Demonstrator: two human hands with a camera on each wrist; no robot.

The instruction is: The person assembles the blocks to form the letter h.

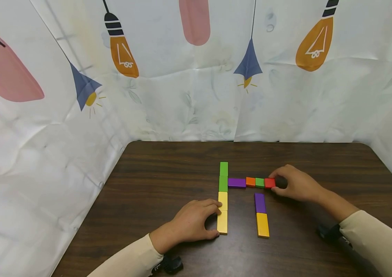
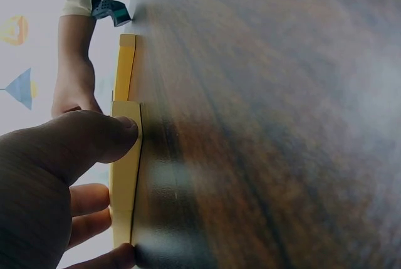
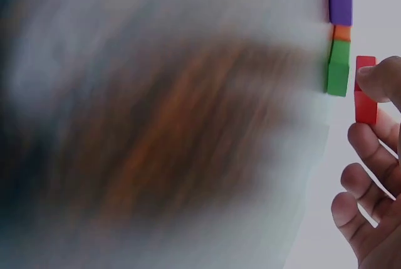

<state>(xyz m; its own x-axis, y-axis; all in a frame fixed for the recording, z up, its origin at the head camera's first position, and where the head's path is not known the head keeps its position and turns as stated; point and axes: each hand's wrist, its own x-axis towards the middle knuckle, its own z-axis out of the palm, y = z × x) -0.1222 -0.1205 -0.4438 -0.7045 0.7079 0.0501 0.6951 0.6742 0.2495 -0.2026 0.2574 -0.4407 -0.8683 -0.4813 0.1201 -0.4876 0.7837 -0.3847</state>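
Note:
My left hand (image 1: 196,220) rests beside a column of blocks, its fingertips touching the upper pale yellow block (image 1: 222,201) and the thumb by the lower pale yellow block (image 1: 222,223). In the left wrist view, the thumb presses the side of a yellow block (image 2: 125,175). Two green blocks (image 1: 223,184) continue the column upward. From it, a purple block (image 1: 236,183), an orange block (image 1: 250,182) and a small green block (image 1: 259,182) run rightward. My right hand (image 1: 297,184) pinches a red block (image 1: 269,183) at that row's right end; the right wrist view shows it apart from the green block (image 3: 338,71).
Below the row, a second purple block (image 1: 260,203) and a golden yellow block (image 1: 262,225) lie end to end, slightly tilted. All stand on a dark wooden table (image 1: 168,165). A patterned white curtain (image 1: 189,104) hangs behind and to the left.

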